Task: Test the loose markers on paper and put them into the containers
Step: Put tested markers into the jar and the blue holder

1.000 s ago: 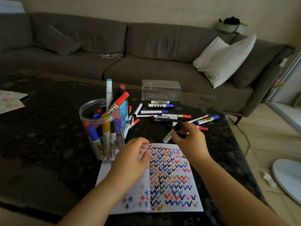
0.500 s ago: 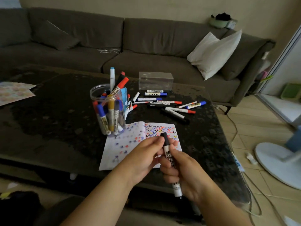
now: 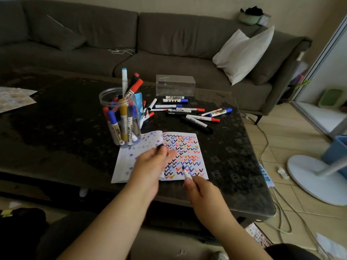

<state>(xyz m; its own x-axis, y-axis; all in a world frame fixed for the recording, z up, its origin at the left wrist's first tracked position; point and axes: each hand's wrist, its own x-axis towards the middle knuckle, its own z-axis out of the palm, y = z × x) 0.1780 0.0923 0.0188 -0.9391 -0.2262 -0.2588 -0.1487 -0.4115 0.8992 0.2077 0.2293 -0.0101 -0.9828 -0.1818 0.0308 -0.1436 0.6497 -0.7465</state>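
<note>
My right hand (image 3: 199,192) grips an uncapped black marker (image 3: 186,173), its tip over the lower rows of the open notebook (image 3: 189,145), which is covered with coloured zigzags. My left hand (image 3: 150,166), blurred, hovers over the notebook's left page and pinches the marker's black cap (image 3: 160,146) at its fingertips. A clear round jar (image 3: 120,119) packed with markers stands just beyond the notebook's left corner. A clear rectangular box (image 3: 175,88) sits farther back. Several loose markers (image 3: 187,113) lie between box and notebook.
All this sits on a dark coffee table (image 3: 56,119) with patterned paper (image 3: 13,98) at its left edge. A grey sofa (image 3: 131,44) with a white cushion (image 3: 244,53) stands behind. A fan base (image 3: 315,181) and cables (image 3: 281,212) lie on the floor at right.
My right hand lifted a black marker from the pile and brought it near. My left hand pulled the cap off. The right hand now points the tip at the notebook.
</note>
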